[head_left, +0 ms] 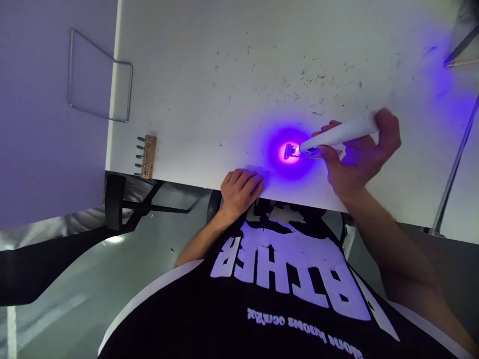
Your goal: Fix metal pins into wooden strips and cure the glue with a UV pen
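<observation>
We work at a broad white tabletop (pixel 187 99) that supports both hands' working area and gives the violet light a pale surface on which to spread. Beyond and to the left of the left hand, a thin grey metal wire frame (pixel 70 70) lies across the table's side edge, outside the lit zone. Our right hand (pixel 364 159) grips an elongated white handheld lamp (pixel 340 133), thumb on the near side and fingers wrapped around the far side and rear end; this grip presumably lets us steer the beam while leaving the front end uncovered. The lamp slopes leftward from the hand, its glowing tip just beside the target, so that the light appears concentrated there. Our left hand (pixel 241 188) rests at the near edge, fingers side by side and bent, probably as a steady support away from the brightest glow; whether anything lies beneath its palm, we cannot tell. Well to its left, a brown wooden block (pixel 149 157) with a row of green-ended pieces sits near the edge, seemingly aside from the lit area. The smallest item, a small object of unclear material (pixel 288 151), lies between our hands in the bright centre; the glare hides its details.
</observation>
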A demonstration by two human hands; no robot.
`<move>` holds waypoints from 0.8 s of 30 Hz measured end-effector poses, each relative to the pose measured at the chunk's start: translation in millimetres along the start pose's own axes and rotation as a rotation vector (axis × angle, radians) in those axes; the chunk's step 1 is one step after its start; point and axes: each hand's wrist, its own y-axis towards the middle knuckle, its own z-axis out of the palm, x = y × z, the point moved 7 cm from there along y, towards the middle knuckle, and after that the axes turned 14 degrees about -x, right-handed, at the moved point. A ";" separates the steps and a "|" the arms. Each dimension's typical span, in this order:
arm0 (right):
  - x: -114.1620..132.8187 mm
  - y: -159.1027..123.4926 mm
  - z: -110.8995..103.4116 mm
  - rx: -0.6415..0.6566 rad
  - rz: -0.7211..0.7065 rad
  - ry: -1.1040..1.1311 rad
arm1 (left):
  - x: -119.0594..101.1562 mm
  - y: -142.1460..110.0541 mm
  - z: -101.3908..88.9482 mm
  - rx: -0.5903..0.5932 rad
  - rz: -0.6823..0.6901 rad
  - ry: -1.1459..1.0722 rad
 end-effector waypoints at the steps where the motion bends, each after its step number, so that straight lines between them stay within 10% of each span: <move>1: -0.1 0.9 0.3 -0.011 0.015 0.005 | 0.1 0.0 0.1 0.002 0.000 0.001; 24: -11.5 1.4 -17.2 -0.008 -0.052 -0.046 | 0.1 -0.5 -1.2 -0.013 0.001 0.000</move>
